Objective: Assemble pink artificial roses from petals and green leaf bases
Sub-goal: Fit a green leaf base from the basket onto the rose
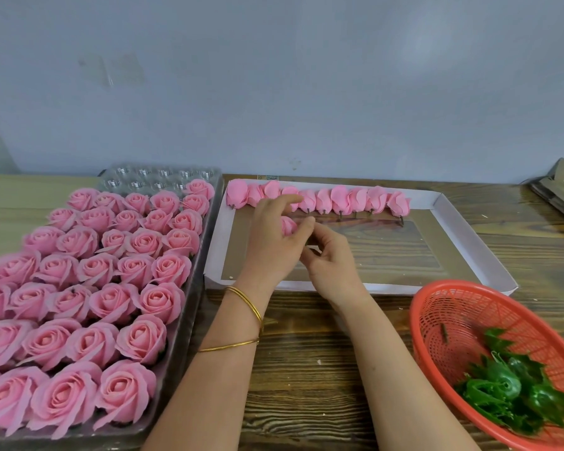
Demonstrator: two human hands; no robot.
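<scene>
My left hand (275, 237) holds a pink rose bud (288, 225) above the white cardboard tray (443, 206), its fingers curled round the bud. My right hand (328, 258) sits just below and right of it, fingertips pinching at the bud's base; what they hold is hidden. A row of several pink petal buds (339, 200) on short stems lies along the tray's far edge. Green leaf bases (515, 388) are piled in a red plastic basket (443, 307) at the lower right.
A clear plastic tray (163, 175) on the left holds several rows of finished pink roses (88, 288). The wooden table (306, 369) shows between the trays. A stack of flat sheets (560, 190) lies at the far right. A grey wall stands behind.
</scene>
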